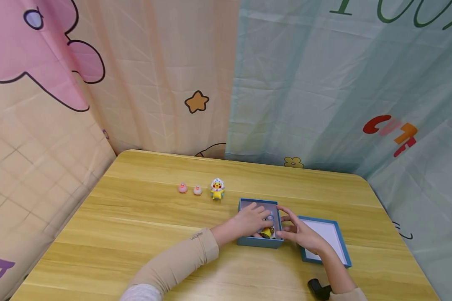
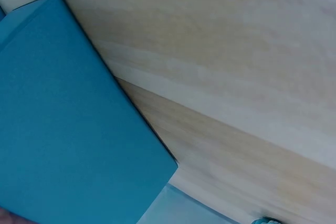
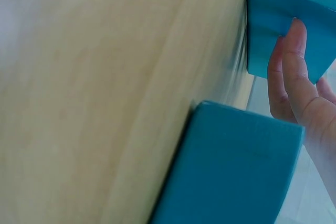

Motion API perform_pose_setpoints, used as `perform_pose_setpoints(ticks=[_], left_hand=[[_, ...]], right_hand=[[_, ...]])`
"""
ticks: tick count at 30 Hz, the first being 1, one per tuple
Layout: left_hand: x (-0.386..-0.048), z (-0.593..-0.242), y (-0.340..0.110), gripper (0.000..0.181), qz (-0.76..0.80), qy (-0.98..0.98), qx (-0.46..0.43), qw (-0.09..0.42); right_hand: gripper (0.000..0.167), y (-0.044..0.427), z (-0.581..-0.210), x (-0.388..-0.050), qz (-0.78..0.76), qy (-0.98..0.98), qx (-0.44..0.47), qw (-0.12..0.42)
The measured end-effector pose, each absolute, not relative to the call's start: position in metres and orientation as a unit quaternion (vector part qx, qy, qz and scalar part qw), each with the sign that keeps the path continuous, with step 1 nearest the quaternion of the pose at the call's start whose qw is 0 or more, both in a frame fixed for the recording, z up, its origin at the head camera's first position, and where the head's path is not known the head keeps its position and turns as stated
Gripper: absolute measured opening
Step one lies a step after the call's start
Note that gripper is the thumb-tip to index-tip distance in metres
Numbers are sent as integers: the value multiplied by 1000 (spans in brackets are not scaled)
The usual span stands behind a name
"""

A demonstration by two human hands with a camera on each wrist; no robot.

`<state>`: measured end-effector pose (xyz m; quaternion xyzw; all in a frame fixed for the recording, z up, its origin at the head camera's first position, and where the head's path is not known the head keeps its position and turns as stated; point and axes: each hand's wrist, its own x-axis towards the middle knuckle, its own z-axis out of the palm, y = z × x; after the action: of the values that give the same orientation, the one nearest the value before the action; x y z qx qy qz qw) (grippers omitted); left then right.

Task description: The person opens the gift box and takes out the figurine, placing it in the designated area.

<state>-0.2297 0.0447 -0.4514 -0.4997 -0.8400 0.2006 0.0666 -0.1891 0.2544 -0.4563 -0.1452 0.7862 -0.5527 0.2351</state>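
The blue box (image 1: 261,242) stands with its top uncovered. Inside it lies a yellow and black toy (image 1: 266,233), beside other small things too covered to make out. My left hand (image 1: 250,220) reaches over the left side into the box, fingers spread; what its fingertips touch is hidden. My right hand (image 1: 305,235) rests its fingers against the box's right wall, seen also in the right wrist view, where the hand (image 3: 304,85) touches the box's blue side (image 3: 268,40). A blue box side (image 2: 79,119) fills the left of the left wrist view.
A blue lid with a white inside (image 1: 329,232) lies right of the box, partly under my right forearm. Farther back stand a pink toy (image 1: 182,188), a pale toy (image 1: 197,190) and a yellow figure in a white hood (image 1: 217,190). A black object (image 1: 318,289) lies near the front.
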Motion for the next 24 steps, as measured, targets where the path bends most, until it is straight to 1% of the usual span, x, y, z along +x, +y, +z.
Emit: perform_pose_setpoints(ticks=[13, 21, 24], left_hand=[[-232, -458, 49, 60, 203, -836, -506, 59], [-233, -457, 47, 61, 170, -835, -517, 80], [-233, -457, 45, 61, 156, -836, -517, 97]], right_hand=[[72, 254, -457, -189, -552, 787, -150, 229], [72, 254, -457, -189, -554, 786, -151, 230], [73, 255, -458, -189, -558, 782, -151, 232]])
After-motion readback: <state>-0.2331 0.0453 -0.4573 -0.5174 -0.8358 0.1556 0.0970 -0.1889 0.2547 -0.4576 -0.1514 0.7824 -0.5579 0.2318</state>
